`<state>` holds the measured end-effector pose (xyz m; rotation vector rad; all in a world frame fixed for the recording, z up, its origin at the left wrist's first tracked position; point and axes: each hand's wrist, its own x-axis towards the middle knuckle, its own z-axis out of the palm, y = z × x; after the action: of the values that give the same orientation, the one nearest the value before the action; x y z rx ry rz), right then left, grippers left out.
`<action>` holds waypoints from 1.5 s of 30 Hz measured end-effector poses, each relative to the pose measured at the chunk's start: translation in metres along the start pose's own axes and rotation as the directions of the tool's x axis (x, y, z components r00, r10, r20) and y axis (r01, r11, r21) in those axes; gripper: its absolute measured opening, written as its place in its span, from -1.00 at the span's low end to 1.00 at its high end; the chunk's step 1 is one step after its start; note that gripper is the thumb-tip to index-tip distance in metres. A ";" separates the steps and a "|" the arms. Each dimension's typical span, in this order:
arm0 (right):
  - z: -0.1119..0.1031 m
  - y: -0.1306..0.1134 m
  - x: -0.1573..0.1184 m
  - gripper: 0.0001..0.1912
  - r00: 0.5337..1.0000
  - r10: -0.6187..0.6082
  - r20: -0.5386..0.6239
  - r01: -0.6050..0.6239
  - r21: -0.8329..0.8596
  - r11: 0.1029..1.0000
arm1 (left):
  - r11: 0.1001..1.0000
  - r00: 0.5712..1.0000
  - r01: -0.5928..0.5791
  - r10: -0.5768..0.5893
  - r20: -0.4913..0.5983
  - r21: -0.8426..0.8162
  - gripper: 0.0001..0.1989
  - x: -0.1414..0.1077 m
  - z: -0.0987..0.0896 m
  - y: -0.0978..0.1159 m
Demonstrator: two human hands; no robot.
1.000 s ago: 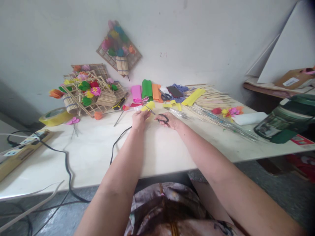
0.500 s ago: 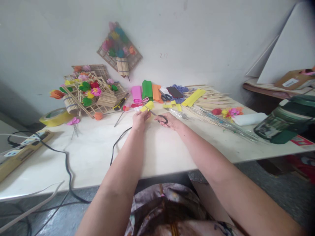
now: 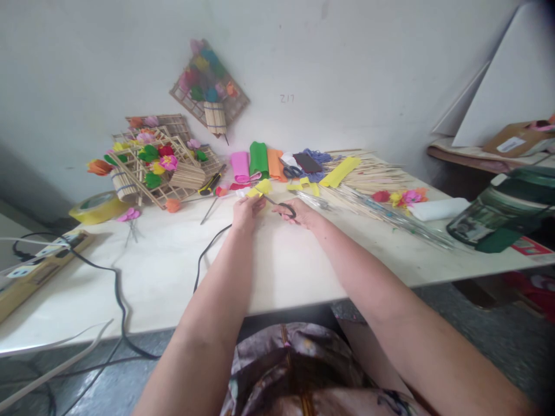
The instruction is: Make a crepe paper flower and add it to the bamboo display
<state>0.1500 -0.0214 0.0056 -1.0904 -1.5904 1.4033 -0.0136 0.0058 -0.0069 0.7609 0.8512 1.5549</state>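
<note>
My left hand [image 3: 248, 209] pinches a small piece of yellow crepe paper [image 3: 262, 186] above the table. In my right hand [image 3: 297, 213] is a pair of black-handled scissors [image 3: 287, 210], fingers in the loops, blades pointing left at the yellow paper. My left fingers partly hide the blade tips, so I cannot tell whether they are cutting. Just beyond lie yellow paper scraps [image 3: 304, 186] and a larger yellow strip [image 3: 340, 172]. Rolled pink paper [image 3: 240, 167], green paper [image 3: 259, 159] and orange paper [image 3: 276, 164] sit against the wall, beside a second pair of scissors [image 3: 291, 169].
Bamboo lattices with paper flowers [image 3: 150, 156] are heaped at the left, near yellow tape [image 3: 99, 207] and a power strip [image 3: 43, 268] with trailing cables. Thin sticks [image 3: 373, 179], wires [image 3: 390, 218], a white roll [image 3: 439, 209] and a green bottle [image 3: 498, 211] lie to the right.
Hardly anything differs. Both hands keep the yellow paper and the scissors in almost the same place; the whole view has shifted very slightly.
</note>
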 end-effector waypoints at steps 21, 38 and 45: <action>0.002 -0.007 -0.007 -0.72 0.997 0.074 0.032 -0.077 0.121 0.990 | 1.000 0.999 -0.022 0.021 0.024 0.010 -0.83 -0.001 0.002 0.000; -0.001 -0.009 -0.009 -0.62 0.993 0.070 0.094 -0.080 0.108 0.991 | 0.998 0.998 -0.050 0.048 0.043 0.030 -0.81 0.000 0.001 -0.001; 0.000 -0.007 -0.007 -0.63 0.995 0.064 0.076 -0.071 0.085 0.994 | 0.994 0.997 -0.077 0.074 0.035 0.073 -0.80 0.002 0.000 -0.003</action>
<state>0.1517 -0.0280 0.0126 -1.0608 -1.5405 1.5594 -0.0125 0.0077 -0.0092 0.8783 0.8691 1.5805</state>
